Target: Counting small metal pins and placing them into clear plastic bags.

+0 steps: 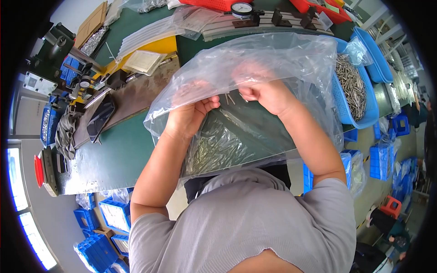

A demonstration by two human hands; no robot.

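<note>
L hand point(192, 114), R hand point(269, 94) fwd, partly under clear bag point(291, 50); fingers curled, can't tell if gripping.

Across the middle of the frame, a plastic bag point(273, 45) is colourless and see-through with milky white glints, set off by the dark green of the counter point(123, 150), while at the top edge there is a bright red basket point(214, 4). The upper left has a yellow board point(166, 44), a mottled brown plate point(141, 93) and a crumpled grey cloth point(66, 132); the upper right, a light blue basket point(339, 102) and dull silvery-brown metal pieces point(350, 86). Lower down come a plain grey shirt point(273, 214), blue crates point(95, 250) at the left and an orange-red stool point(391, 207) at the right.
</note>
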